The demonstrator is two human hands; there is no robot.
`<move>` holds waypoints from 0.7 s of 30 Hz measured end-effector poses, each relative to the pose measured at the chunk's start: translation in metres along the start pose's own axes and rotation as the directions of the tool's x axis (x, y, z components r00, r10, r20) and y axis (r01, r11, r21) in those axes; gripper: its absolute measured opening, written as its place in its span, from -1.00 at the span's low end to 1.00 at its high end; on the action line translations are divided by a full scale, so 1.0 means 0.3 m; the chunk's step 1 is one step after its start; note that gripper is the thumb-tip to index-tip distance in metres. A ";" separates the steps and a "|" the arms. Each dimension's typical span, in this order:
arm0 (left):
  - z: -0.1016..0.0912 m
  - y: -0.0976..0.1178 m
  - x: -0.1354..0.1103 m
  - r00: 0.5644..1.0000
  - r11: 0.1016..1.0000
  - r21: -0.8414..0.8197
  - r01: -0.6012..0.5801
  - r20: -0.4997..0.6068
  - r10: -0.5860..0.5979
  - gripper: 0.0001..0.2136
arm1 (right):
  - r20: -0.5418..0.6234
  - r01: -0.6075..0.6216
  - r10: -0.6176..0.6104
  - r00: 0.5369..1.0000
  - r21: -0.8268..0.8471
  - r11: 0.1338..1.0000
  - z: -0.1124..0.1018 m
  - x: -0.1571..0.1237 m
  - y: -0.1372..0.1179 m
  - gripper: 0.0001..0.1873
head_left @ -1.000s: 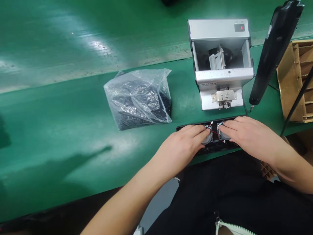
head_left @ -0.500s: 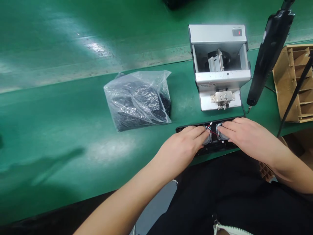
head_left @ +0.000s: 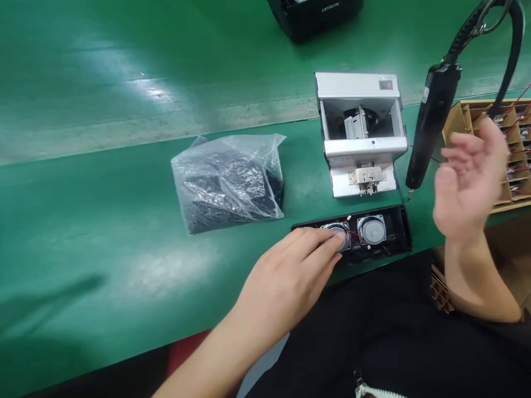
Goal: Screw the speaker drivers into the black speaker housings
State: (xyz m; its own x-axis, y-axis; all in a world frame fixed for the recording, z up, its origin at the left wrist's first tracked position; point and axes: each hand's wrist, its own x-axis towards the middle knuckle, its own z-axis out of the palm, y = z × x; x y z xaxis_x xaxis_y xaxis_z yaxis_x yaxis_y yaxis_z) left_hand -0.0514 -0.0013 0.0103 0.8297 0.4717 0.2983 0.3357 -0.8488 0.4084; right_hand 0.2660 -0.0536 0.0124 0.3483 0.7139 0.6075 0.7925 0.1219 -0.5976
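A green-topped workbench (head_left: 95, 243) runs across the whole view, with a paler worn strip along the back. Left of centre, a clear plastic bag (head_left: 226, 185) lies flat on it, full of black parts; glare on the plastic hides exactly what they are. Just right of the bag, the left hand (head_left: 294, 273) comes in from the bottom, fingers (head_left: 319, 239) together and resting on the left speaker (head_left: 338, 235), partly covering it. That speaker sits in a black plastic housing (head_left: 400, 235) beside a second speaker (head_left: 371, 229), with a red wire (head_left: 352, 232) running between them. Behind the housing, a silver screw feeder (head_left: 360, 132) stands upright with its small red display lit. Further back on the bench sits a black case (head_left: 313, 19), cut off by the top of the frame. Right of the feeder, a black electric screwdriver (head_left: 431, 121) hangs tip down, just above the bench. The right hand (head_left: 468, 177) is raised in mid-air near it, fingers apart and slightly curled, holding nothing and touching nothing. At far right, a cardboard divider box (head_left: 458, 119) holds parts with red wires (head_left: 520, 160).
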 end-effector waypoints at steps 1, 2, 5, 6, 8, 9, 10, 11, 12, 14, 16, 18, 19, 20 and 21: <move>0.012 0.016 0.009 0.999 1.000 -0.013 0.006 -0.050 -0.007 -0.83 | 0.027 -0.045 0.044 0.999 0.032 0.998 0.026 0.007 0.024 -0.29; 0.031 0.034 0.019 0.996 1.000 -0.016 0.010 -0.089 -0.011 -0.85 | 0.087 -0.087 0.083 0.993 0.048 0.995 0.052 0.014 0.047 -0.27; 0.111 0.082 0.057 0.993 0.999 0.031 0.019 -0.119 -0.015 -0.84 | 0.243 -0.237 0.200 0.949 0.134 0.962 0.117 0.035 0.117 -0.30; 0.136 0.093 0.070 0.994 0.998 0.058 0.023 -0.109 -0.016 -0.82 | 0.281 -0.283 0.223 0.933 0.194 0.939 0.134 0.040 0.139 -0.31; 0.173 0.106 0.094 0.997 0.992 0.119 0.035 -0.068 -0.027 -0.77 | 0.335 -0.336 0.228 0.914 0.310 0.890 0.159 0.046 0.175 -0.34; 0.183 0.107 0.104 0.999 0.989 0.143 0.042 -0.040 -0.037 -0.75 | 0.341 -0.343 0.224 0.913 0.344 0.874 0.166 0.048 0.187 -0.34; 0.189 0.106 0.111 0.999 0.986 0.157 0.051 -0.010 -0.050 -0.73 | 0.325 -0.341 0.226 0.919 0.362 0.868 0.166 0.049 0.193 -0.34; 0.192 0.102 0.116 0.998 0.985 0.163 0.059 0.020 -0.063 -0.71 | 0.293 -0.338 0.234 0.927 0.379 0.861 0.161 0.049 0.193 -0.34; 0.193 0.098 0.119 0.996 0.984 0.164 0.065 0.046 -0.073 -0.69 | 0.264 -0.343 0.250 0.932 0.413 0.843 0.149 0.049 0.186 -0.36; 0.194 0.088 0.120 0.993 0.985 0.154 0.076 0.076 -0.088 -0.67 | 0.220 -0.364 0.291 0.931 0.521 0.772 0.110 0.053 0.155 -0.41; 0.197 0.079 0.118 0.992 0.987 0.140 0.083 0.082 -0.095 -0.68 | 0.203 -0.380 0.329 0.922 0.631 0.676 0.063 0.060 0.110 -0.42; 0.204 0.073 0.115 0.993 0.989 0.122 0.086 0.065 -0.095 -0.73 | 0.202 -0.391 0.358 0.912 0.692 0.607 0.021 0.073 0.060 -0.38; 0.207 0.070 0.114 0.994 0.990 0.112 0.085 0.052 -0.091 -0.75 | 0.206 -0.397 0.367 0.907 0.710 0.582 0.006 0.081 0.037 -0.37; 0.211 0.067 0.113 0.995 0.991 0.103 0.083 0.039 -0.088 -0.77 | 0.210 -0.398 0.370 0.905 0.725 0.562 -0.005 0.089 0.015 -0.36; 0.214 0.065 0.112 0.996 0.992 0.096 0.084 0.025 -0.087 -0.78 | 0.210 -0.392 0.367 0.906 0.744 0.542 -0.013 0.099 -0.007 -0.35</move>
State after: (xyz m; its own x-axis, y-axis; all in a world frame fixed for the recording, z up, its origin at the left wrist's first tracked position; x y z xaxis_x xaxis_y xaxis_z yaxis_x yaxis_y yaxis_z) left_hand 0.0117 -0.0173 -0.0271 0.8083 0.5378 0.2395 0.4459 -0.8249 0.3474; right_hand 0.2766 -0.0354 0.0336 0.5018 0.8362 0.2213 -0.0796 0.2994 -0.9508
